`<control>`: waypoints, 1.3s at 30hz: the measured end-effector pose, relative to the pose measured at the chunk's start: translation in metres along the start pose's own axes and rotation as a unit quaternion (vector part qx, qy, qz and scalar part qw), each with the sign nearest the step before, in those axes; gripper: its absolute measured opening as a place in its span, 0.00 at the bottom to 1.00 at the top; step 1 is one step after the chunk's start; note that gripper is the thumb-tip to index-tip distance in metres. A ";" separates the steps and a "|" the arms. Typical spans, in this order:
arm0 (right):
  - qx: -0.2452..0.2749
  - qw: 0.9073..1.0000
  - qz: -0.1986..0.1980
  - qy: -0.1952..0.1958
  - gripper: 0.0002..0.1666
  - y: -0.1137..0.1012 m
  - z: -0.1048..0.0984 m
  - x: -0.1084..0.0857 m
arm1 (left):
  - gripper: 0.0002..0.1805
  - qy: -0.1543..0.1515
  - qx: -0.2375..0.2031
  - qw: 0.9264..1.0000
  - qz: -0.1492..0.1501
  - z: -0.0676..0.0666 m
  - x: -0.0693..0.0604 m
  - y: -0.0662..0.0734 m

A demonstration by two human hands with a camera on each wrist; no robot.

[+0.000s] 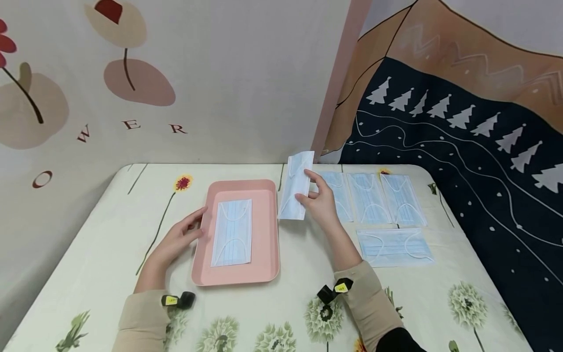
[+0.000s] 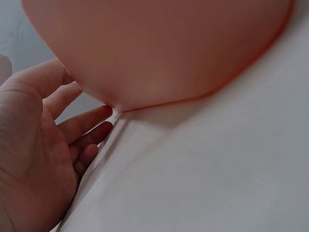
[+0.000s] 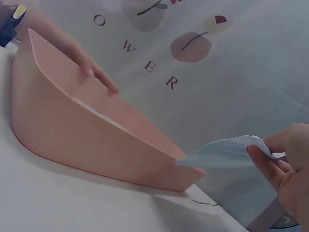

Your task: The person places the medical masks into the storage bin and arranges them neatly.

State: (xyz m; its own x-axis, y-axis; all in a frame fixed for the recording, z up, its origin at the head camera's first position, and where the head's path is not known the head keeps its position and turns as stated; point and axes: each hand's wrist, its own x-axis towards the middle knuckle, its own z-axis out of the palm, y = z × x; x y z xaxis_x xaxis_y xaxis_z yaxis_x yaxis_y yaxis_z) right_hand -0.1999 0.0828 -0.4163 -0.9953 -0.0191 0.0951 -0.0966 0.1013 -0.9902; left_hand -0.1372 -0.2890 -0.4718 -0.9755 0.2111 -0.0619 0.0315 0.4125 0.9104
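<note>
My left hand (image 1: 173,242) rests against the left rim of a pink tray (image 1: 200,264); in the left wrist view its fingers (image 2: 91,118) lie loosely bent beside the tray wall (image 2: 145,58). One pale blue mask (image 1: 232,232) lies flat in the tray, lengthwise. Just off the tray's right edge, my right hand (image 1: 323,205) pinches another blue mask (image 1: 296,183) between thumb and fingers, raised and tilted. From the right wrist view, that mask (image 3: 222,153) hangs by the tray's near corner, its far end overlapping the rim in the picture.
Right of the tray, three masks stand in a row (image 1: 368,198), the leftmost partly behind my right hand. Below them one mask (image 1: 395,247) lies sideways. A flowered cloth (image 1: 110,254) covers the table; printed fabric (image 1: 246,98) hangs behind it.
</note>
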 end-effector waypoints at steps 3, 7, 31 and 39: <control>0.016 1.000 -0.007 -0.005 0.41 -0.005 0.003 -0.003 | 0.34 -0.001 0.000 1.000 0.000 0.000 0.000 0.001; 0.034 0.999 -0.011 -0.010 0.41 -0.009 0.006 -0.006 | 0.34 -0.001 0.002 1.000 -0.002 0.000 0.000 0.001; 0.087 0.993 -0.024 -0.069 0.40 -0.021 0.037 -0.026 | 0.34 0.003 0.007 1.000 -0.002 0.002 -0.001 0.004; 0.099 0.990 -0.012 -0.095 0.41 -0.022 0.050 -0.032 | 0.34 0.004 0.002 1.000 -0.002 0.003 -0.003 0.007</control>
State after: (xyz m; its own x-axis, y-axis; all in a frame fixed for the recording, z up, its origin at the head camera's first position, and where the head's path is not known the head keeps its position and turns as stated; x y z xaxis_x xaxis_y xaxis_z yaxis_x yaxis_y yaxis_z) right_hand -0.1658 0.0317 -0.4022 -0.9711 -0.2081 0.1166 -0.0977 -0.0988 -0.9903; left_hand -0.1336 -0.2846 -0.4666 -0.9775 0.2018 -0.0621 0.0282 0.4163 0.9088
